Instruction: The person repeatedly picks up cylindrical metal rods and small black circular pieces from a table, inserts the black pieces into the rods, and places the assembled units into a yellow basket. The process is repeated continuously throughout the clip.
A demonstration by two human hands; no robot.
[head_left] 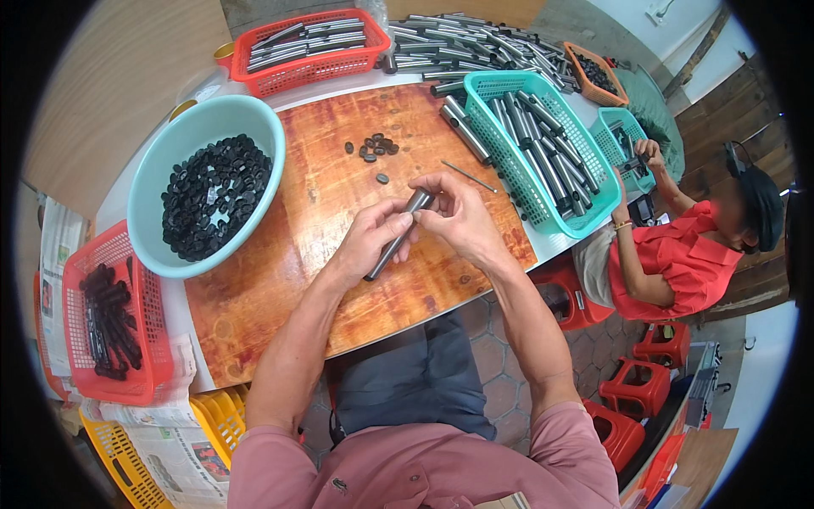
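Note:
A dark grey metal tube point(387, 256) slants over the wooden board, held in both my hands. My left hand point(371, 236) is closed round its middle, thumb along the side. At its upper end my right hand point(459, 214) is closed, with thumb and fingertips pinching the end; whether a small part sits between them is hidden. Just beyond my hands lies a single black oval plug point(382, 179), and past it a small cluster of black oval plugs point(378, 146). To the right of the cluster rests a thin metal rod point(469, 176).
A pale blue basin point(270, 136) of black plugs stands at left, above a red basket point(157, 339) of black parts. Tubes fill a green basket point(606, 191) at right and a red basket point(309, 78) behind. Loose tubes point(475, 42) are piled at the back. Another person point(678, 263) works at right.

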